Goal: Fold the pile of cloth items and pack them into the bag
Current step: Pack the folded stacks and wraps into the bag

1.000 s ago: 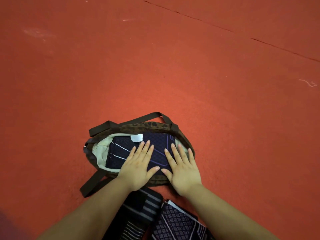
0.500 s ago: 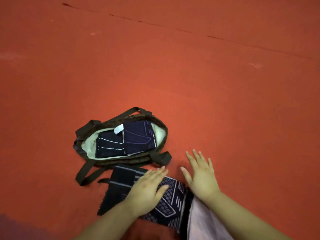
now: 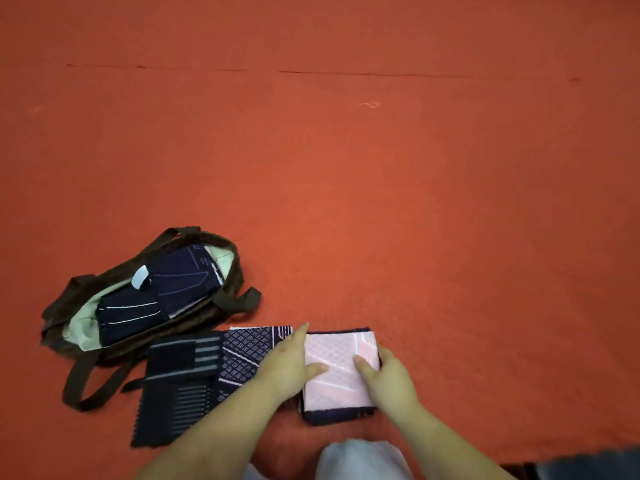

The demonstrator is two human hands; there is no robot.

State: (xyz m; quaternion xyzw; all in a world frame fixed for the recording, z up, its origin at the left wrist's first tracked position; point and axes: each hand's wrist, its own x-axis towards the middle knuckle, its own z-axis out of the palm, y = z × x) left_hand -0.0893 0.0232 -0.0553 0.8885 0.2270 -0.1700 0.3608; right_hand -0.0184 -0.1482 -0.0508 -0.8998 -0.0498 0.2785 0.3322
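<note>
Packing is partway done: the dark brown fabric tote bag (image 3: 221, 299) with pale lining lies open on the red floor (image 3: 381, 185), with folded navy cloths (image 3: 159, 299) already inside. You now have both hands on a folded square cloth, pale pink side up with a navy edge (image 3: 337, 375), just right of the bag. Your left hand (image 3: 287, 363) grips its left edge, thumb on top; your right hand (image 3: 384, 375) grips the right edge the same way. A dark striped cloth (image 3: 180, 382) and a navy lattice-patterned cloth (image 3: 242, 358) lie beside it, apparently unpacked. Next, I judge, you should lift the square level and carry it left into the bag's mouth, keeping the fold from opening.
</note>
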